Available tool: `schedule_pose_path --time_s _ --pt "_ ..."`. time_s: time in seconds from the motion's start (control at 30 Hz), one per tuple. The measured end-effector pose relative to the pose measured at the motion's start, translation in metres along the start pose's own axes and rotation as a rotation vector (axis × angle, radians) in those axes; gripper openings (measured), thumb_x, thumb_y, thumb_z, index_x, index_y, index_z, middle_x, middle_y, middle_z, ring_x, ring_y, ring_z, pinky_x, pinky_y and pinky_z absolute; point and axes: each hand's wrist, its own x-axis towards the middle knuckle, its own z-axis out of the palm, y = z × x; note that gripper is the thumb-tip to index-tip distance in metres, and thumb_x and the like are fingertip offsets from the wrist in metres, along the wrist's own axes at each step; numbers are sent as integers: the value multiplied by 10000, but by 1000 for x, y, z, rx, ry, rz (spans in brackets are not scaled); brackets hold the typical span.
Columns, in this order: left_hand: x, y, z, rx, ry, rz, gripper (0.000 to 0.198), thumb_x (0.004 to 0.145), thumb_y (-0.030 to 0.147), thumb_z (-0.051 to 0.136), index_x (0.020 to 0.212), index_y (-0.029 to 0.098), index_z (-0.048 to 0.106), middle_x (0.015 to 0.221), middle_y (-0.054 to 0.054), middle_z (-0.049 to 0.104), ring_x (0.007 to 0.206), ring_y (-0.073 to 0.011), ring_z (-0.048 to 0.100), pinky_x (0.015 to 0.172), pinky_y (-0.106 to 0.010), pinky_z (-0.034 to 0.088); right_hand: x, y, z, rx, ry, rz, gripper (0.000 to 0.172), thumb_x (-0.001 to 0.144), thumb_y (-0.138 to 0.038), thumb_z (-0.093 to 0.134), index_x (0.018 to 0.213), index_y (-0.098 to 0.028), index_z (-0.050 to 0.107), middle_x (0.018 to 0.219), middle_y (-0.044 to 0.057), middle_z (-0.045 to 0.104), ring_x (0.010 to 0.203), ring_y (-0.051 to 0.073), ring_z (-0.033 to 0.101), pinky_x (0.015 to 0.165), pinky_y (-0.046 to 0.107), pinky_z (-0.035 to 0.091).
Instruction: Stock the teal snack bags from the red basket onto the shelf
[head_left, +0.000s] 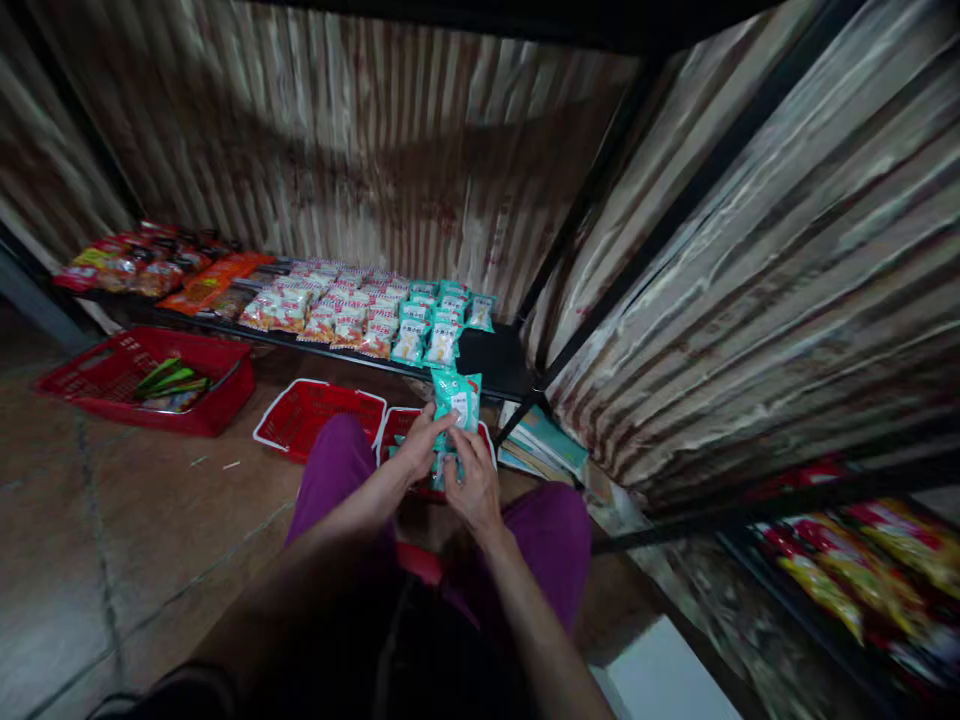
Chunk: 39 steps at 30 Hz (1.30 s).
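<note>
My left hand point(422, 445) and my right hand point(474, 488) meet over my knees, both closed on a small stack of teal snack packets point(456, 402) held upright. Just beyond them a low black shelf point(495, 362) carries rows of packets: teal ones point(442, 318) at the right end, pink and white ones point(337, 308) in the middle, red and orange ones point(150, 265) at the far left. Under my hands sits a red basket point(396, 425), mostly hidden by them.
Another red basket point(319, 415) lies on the tiled floor beside my left knee. A larger red basket point(124, 380) with green packets stands further left. Flat teal cartons point(547, 440) lie under the shelf's right end. A second shelf of red and yellow packets point(862, 570) runs at lower right.
</note>
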Motion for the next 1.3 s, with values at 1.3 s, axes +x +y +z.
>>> schedule_pose_path --time_s 1.3 --pt "6 4 8 88 81 180 402 559 498 739 704 133 650 594 8 610 527 -94 511 545 -214 412 50 43 -12 845 395 849 345 494 -371 795 743 -152 700 587 -24 660 503 102 547 525 238 447"
